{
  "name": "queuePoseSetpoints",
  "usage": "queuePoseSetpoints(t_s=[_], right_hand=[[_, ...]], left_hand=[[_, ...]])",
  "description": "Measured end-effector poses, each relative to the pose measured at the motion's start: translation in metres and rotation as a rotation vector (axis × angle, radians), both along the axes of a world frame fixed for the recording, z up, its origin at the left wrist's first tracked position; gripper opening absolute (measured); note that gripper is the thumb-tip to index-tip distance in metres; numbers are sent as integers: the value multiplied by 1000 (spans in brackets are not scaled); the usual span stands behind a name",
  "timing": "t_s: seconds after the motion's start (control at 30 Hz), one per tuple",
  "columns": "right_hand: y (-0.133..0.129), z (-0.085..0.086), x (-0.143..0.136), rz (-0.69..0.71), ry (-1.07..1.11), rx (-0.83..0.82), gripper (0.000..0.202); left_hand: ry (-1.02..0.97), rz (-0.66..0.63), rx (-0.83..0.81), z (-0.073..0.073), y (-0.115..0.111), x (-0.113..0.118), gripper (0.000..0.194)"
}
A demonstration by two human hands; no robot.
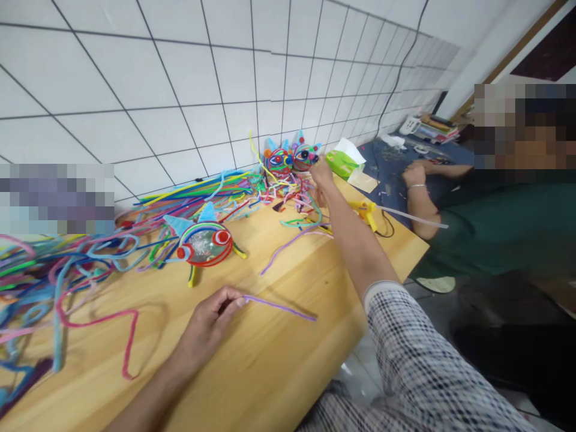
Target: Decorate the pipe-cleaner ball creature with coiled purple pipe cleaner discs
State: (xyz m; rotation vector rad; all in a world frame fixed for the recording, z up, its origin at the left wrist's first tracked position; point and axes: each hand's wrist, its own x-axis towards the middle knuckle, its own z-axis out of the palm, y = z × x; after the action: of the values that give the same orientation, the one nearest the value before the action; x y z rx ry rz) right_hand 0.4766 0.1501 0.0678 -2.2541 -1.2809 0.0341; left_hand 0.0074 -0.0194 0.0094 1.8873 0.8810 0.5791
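A purple pipe cleaner [281,307] is pinched at one end between the thumb and fingers of my left hand [219,312], low over the wooden table. Stretched forward, my right hand [321,172] is at the far cat-like figure [305,155] by the wall; its fingertips are too small to make out. Beside that figure stands a second one [278,161] with red and blue eyes. Nearer on the table sits a round figure [207,245] with light blue ears, red eyes and yellow-green legs. Another purple pipe cleaner [283,247] lies behind my left hand.
Many coloured pipe cleaners [90,258] cover the table's left side and wall edge. A yellow glue gun [369,211] with its cord lies under my right forearm's far side, near a green packet [344,162]. Another person [486,222] sits at right by a blue table [387,165].
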Motion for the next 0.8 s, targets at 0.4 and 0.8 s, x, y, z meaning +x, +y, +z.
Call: queuePoseSetpoints(t_s=[0.4, 0.8], right_hand=[[22, -6, -38, 162, -14, 170, 45], [-1, -28, -64, 163, -159, -125, 41]], left_hand=[[33, 10, -19, 0, -1, -2, 37], [34, 22, 4, -3, -1, -3, 37]])
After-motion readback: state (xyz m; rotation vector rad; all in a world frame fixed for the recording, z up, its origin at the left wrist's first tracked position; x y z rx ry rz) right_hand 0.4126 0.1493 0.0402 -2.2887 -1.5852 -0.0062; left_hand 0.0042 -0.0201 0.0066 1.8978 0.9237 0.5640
